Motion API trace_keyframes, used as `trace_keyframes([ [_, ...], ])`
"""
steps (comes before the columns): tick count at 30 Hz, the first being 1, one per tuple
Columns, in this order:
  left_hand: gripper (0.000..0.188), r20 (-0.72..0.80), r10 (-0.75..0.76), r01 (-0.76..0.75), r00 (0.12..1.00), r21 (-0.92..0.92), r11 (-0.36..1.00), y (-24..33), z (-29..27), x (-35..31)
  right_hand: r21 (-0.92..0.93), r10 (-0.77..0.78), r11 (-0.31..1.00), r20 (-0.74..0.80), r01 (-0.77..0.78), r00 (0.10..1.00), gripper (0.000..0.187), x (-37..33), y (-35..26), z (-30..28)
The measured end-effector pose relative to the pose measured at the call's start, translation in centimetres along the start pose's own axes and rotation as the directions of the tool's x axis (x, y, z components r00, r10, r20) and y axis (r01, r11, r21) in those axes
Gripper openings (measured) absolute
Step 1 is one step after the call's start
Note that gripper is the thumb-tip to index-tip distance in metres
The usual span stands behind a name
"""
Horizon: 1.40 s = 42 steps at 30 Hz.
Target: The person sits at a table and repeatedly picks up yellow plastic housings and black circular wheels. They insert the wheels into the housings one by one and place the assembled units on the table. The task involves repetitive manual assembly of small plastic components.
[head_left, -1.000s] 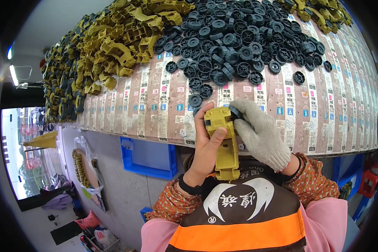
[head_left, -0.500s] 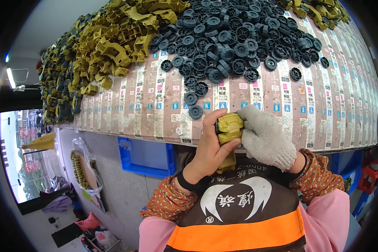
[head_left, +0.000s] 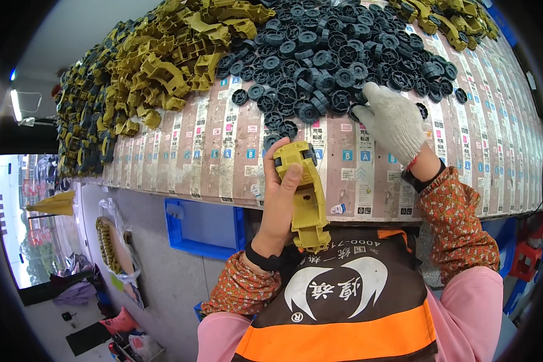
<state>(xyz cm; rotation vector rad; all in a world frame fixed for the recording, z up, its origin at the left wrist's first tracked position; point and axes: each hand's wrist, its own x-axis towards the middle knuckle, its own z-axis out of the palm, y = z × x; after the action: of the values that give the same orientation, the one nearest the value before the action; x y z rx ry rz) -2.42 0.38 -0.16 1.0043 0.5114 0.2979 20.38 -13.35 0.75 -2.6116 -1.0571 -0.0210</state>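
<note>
Upright in my left hand [head_left: 276,208] is a yellow plastic toy truck body [head_left: 308,208], its open-framed end toward me. My bare fingers close around its far part, with the thumb pressed on top. Dark wheels [head_left: 309,154] show at that far end. Out at the near edge of a heap of black toy wheels [head_left: 344,77], my right hand [head_left: 395,120] wears a pale knitted glove. Its thumb and fingers curl down onto a black toy wheel [head_left: 353,113], partly hidden by the glove.
Left of the wheels lies a pile of yellow truck bodies [head_left: 163,75]; farther left are bodies with wheels fitted [head_left: 84,120]. More yellow trucks [head_left: 458,21] lie at the far right. The table [head_left: 223,172] is covered with printed sheeting. Below its edge stands a blue tray [head_left: 205,226].
My right hand has left the truck body and moved away to the wheel heap. My left hand has turned and lowered the truck body. The nearest loose wheel is no longer visible.
</note>
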Motion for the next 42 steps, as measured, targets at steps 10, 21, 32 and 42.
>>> trace_keyframes([
  [10,0.056,-0.071,-0.006,-0.001,0.997,-0.1,0.995,-0.1,-0.5,0.4,0.097,-0.076,0.992,-0.078,0.083,0.994,0.02,-1.4,-0.9,1.1],
  [21,0.058,-0.139,0.018,-0.036,0.99,-0.124,0.992,-0.4,-1.2,0.6,0.135,-0.171,0.977,0.05,0.163,0.984,0.016,-5.1,-1.5,-0.7],
  [32,0.058,-0.133,0.057,-0.075,0.99,-0.137,0.988,-0.2,-1.2,0.4,0.131,-0.185,0.978,0.21,0.16,0.96,0.022,-6.4,-2.2,-1.9],
  [42,0.057,-0.167,0.103,-0.126,0.981,-0.134,0.983,-0.2,-1.1,0.4,0.267,-0.292,0.933,0.174,0.24,0.94,0.031,-7.8,-2.6,-2.6],
])
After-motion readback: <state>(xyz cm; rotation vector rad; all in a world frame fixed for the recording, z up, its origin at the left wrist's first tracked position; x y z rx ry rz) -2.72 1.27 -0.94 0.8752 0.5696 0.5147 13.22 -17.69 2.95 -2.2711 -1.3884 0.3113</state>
